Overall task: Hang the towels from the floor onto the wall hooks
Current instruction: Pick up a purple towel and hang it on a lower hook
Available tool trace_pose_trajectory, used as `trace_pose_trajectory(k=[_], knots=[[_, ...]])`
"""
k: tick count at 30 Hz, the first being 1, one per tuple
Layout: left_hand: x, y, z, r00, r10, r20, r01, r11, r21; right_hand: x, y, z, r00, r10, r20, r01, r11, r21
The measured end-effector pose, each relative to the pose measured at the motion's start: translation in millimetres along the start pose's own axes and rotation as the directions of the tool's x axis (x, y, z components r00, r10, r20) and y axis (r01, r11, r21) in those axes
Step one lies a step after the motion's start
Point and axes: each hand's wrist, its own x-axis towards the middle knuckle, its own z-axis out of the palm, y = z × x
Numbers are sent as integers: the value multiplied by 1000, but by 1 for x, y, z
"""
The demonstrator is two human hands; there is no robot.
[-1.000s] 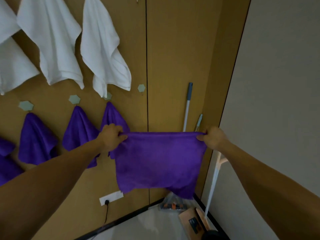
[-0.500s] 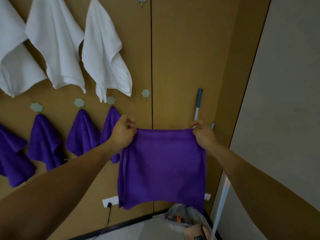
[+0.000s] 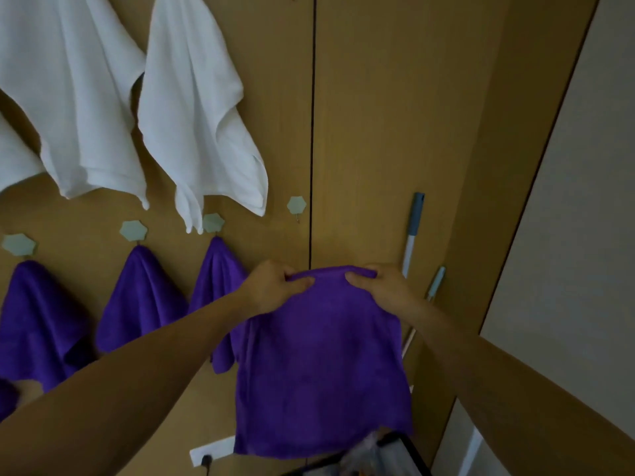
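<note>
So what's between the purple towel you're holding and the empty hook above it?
Just bare brown wall between the held towel and the empty hook, in the head view.

Your wall (image 3: pixel 378 132): wooden panels, one upright seam | top row: white towels (image 3: pixel 199 125) hang | below: purple towels (image 3: pixel 141 297) hang from hexagonal hooks (image 3: pixel 133 230) | bare hook (image 3: pixel 296 205) just left of the seam | socket (image 3: pixel 213 453) low | pole (image 3: pixel 414 231) leans at right

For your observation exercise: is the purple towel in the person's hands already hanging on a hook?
No: the left hand and right hand pinch the top edge of the purple towel, below the bare hook.
</note>
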Motion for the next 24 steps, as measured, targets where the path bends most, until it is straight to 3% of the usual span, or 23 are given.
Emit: trace_pose_trajectory(k=[3, 5, 10, 13, 17, 21, 24], knots=[[43, -22, -17, 991, -23, -134, 9, 994, -105, 44, -13, 15, 998, 32, -46, -25, 988, 152], [70, -35, -23, 976, -1, -217, -9, 999, -47, 75, -20, 27, 994, 47, -98, -24, 974, 225], [128, -61, -31, 902, 54, -428, 9, 990, 144, 150, -26, 48, 957, 57, -286, -37, 997, 75], [156, -74, -30, 842, 23, -540, 16, 998, 68, 187, -26, 56, 946, 39, -323, -27, 999, 42], [179, -80, -24, 790, 134, -598, 55, 956, 288, 220, -19, 60, 933, 56, -354, -53, 998, 16], [180, -82, -18, 744, 167, -647, 124, 917, 378, 231, -5, 70, 918, 99, -383, -107, 994, -1], [180, -87, -17, 803, 15, -595, 227, 917, 329, 231, 2, 73, 906, 135, -400, -140, 990, 19]])
